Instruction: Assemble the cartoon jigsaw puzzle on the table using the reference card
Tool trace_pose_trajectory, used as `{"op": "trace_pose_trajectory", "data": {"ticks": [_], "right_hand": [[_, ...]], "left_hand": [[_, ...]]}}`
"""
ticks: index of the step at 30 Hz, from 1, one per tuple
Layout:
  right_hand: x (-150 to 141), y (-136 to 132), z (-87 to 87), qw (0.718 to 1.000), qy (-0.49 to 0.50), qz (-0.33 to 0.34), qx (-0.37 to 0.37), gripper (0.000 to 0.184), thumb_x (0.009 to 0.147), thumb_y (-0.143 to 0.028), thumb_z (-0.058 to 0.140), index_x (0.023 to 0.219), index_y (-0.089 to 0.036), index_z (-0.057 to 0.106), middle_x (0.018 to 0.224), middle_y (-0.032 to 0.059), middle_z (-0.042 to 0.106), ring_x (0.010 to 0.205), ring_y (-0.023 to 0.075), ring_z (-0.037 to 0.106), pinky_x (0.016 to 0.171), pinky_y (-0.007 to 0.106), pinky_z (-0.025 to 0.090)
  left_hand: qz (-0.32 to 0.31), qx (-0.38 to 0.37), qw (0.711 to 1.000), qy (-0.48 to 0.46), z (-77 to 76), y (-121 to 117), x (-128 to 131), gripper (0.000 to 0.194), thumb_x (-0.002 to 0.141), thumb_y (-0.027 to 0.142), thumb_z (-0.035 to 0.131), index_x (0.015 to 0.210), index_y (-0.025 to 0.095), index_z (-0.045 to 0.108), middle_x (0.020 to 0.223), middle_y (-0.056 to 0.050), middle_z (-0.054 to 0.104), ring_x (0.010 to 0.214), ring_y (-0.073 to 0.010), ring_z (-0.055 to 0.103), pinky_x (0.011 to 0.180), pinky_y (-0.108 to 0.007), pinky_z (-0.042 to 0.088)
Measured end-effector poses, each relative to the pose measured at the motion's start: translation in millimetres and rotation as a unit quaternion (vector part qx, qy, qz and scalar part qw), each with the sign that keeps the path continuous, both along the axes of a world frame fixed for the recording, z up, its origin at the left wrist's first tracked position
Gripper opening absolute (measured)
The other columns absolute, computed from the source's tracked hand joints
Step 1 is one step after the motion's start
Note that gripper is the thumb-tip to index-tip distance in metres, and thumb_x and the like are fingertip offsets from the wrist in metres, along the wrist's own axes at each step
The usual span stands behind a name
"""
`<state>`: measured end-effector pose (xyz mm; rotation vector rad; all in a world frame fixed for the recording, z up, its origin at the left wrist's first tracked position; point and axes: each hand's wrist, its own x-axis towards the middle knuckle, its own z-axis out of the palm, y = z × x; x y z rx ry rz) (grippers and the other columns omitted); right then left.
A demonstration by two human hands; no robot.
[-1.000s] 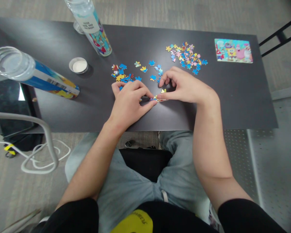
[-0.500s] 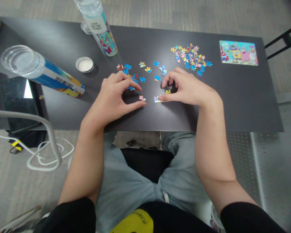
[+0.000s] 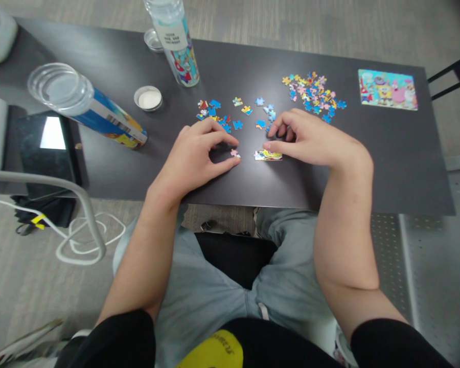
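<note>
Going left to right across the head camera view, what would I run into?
Black screen → round lid → pink puzzle piece → joined puzzle strip → larger heap of loose pieces → cartoon picture card

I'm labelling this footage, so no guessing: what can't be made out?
Head view:
- joined strip: partly hidden by the right hand
- left pile: partly hidden by the left hand
- far tube: top cut off by the upper edge
- card: details small and blurred
</note>
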<state>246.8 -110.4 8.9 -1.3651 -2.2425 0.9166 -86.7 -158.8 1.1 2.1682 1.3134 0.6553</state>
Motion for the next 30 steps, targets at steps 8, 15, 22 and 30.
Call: {"op": "trace_pose_trajectory", "data": {"ticks": [8, 15, 22, 30], "right_hand": [[-4.7, 0.0, 4.0, 1.0, -0.013, 0.003, -0.005, 0.053, 0.085, -0.061, 0.118, 0.111, -0.031, 0.084, 0.111, 0.0091, 0.078, 0.106, 0.0366, 0.075, 0.098, 0.056, 0.067], [-9.9, 1.7, 1.4, 1.0, -0.018, 0.003, -0.015, 0.057, 0.079, -0.059, 0.121, 0.115, -0.032, 0.086, 0.114, 0.0083, 0.078, 0.107, 0.036, 0.072, 0.102, 0.056, 0.069], [-10.2, 1.3, -4.2, 1.0, -0.022, -0.009, -0.005, 0.054, 0.08, -0.048, 0.121, 0.116, -0.03, 0.085, 0.115, 0.0069, 0.077, 0.109, 0.0346, 0.073, 0.105, 0.054, 0.067], [-9.9, 1.5, 0.9, 1.0, -0.024, -0.003, -0.017, 0.059, 0.08, -0.063, 0.122, 0.118, -0.034, 0.087, 0.111, 0.0074, 0.077, 0.114, 0.0398, 0.075, 0.106, 0.059, 0.07]], "left_hand": [[0.038, -0.006, 0.999, 0.027, 2.6, -7.2, 2.9, 0.011, 0.105, 0.039, 0.091, 0.115, 0.034, 0.094, 0.14, -0.008, 0.088, 0.139, -0.0384, 0.076, 0.134, -0.071, 0.049], [0.04, -0.027, 0.998, 0.026, 6.5, -7.8, 11.3, 0.011, 0.106, 0.039, 0.091, 0.115, 0.033, 0.094, 0.139, -0.008, 0.088, 0.141, -0.0393, 0.076, 0.136, -0.071, 0.044], [0.041, -0.037, 0.998, 0.02, 6.3, -9.7, 21.4, 0.012, 0.108, 0.039, 0.089, 0.117, 0.033, 0.094, 0.136, -0.006, 0.086, 0.12, -0.0329, 0.077, 0.133, -0.069, 0.044], [0.031, -0.007, 0.999, 0.01, -2.8, -10.8, 34.5, 0.015, 0.109, 0.046, 0.088, 0.118, 0.033, 0.091, 0.136, -0.005, 0.084, 0.12, -0.032, 0.075, 0.132, -0.065, 0.045]]}}
